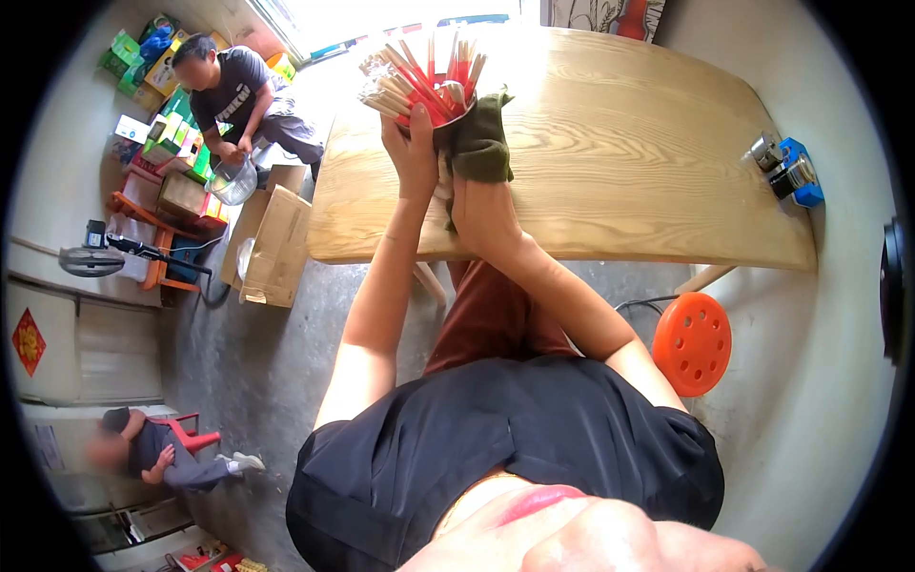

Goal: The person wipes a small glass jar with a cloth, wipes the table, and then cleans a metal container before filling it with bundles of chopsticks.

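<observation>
Over the near edge of a light wooden table (pixel 629 162), my left hand (pixel 412 153) grips a metal cup (pixel 456 107) packed with several red and pale chopsticks (pixel 424 76). My right hand (pixel 486 214) presses a dark green cloth (pixel 481 143) against the right side of the cup. The two hands are close together, with the cup tilted away from me. Most of the cup's body is hidden by my hands and the cloth.
A small blue and metal device (pixel 786 170) lies at the table's right edge. An orange stool (pixel 693 341) stands below it. Cardboard boxes (pixel 276 243) lie left of the table. One person (pixel 238 95) crouches over a clear bowl; another person (pixel 157 453) sits lower left.
</observation>
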Available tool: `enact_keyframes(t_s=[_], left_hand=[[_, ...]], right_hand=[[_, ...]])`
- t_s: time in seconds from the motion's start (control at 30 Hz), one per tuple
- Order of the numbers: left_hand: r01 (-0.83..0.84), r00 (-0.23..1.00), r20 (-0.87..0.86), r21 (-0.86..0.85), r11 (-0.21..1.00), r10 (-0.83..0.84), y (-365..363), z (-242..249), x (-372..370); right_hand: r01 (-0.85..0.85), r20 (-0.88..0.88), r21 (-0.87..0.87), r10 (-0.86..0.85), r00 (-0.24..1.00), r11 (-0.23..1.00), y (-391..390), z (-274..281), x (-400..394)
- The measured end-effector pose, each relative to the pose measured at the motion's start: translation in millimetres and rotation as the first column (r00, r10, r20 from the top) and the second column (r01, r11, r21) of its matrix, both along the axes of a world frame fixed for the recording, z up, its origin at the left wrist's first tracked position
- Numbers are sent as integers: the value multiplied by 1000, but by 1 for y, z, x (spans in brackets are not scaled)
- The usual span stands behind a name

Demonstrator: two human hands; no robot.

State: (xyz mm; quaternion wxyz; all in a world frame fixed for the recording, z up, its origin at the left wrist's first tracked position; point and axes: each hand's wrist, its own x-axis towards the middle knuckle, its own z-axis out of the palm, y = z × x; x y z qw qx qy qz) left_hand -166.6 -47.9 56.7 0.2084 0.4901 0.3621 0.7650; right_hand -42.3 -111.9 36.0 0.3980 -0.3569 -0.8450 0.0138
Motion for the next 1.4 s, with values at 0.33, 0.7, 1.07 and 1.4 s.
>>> enact_keyframes(t_s=[0.33,0.7,1.07,1.4], left_hand=[[43,996,77,16,999,-44,2,-1,5],[-283,946,-149,51,958,287,-4,11,20],[69,926,-366,-80,994,-94,-22,10,-36],[163,980,-74,-235,958,-185,7,5,-11]], right_hand=[[-27,-176,108,46,983,994,3,7,2],[-143,-577,-252,-30,816,957,10,-16,12],[-75,-486,-88,23,873,993,-4,-1,31],[-76,-208,-20,70,976,997,9,-13,-26]])
